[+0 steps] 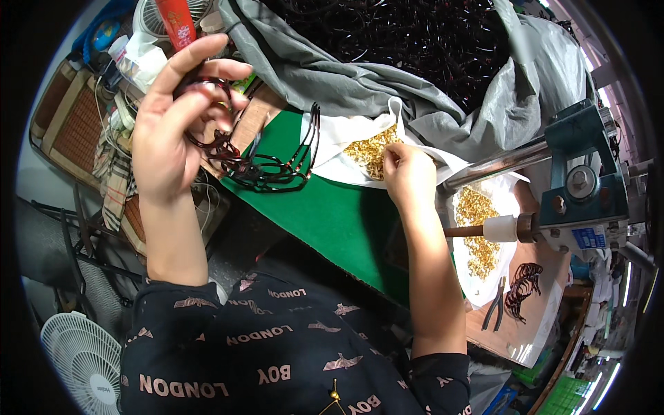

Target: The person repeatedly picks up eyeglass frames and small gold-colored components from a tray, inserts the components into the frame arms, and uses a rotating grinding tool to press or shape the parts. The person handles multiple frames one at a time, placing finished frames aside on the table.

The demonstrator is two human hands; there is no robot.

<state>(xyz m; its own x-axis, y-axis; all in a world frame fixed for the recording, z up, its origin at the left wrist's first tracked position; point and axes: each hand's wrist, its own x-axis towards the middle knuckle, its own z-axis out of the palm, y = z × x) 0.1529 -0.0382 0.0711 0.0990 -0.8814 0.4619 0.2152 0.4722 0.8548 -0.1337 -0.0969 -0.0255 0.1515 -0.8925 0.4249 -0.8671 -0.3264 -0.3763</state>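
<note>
My left hand (164,131) is raised at the left, its fingers curled round a dark red-brown glossy eyeglass frame (223,124) that is partly hidden by them. Just beside it, several more dark eyeglass frames (266,174) lie in a heap on the green mat (332,218). With thumb and fingertips pinched together, my right hand (411,169) touches the edge of a pile of small gold metal pieces (370,153) on white cloth. Whatever is between those fingertips is too small or hidden to make out.
A green machine head (577,166) with a metal shaft stands at the right, close to my right forearm. Below it are a second gold pile (477,207), pliers (494,308) and dark frames (523,290). A grey sack (346,66) of dark frames sits at the back.
</note>
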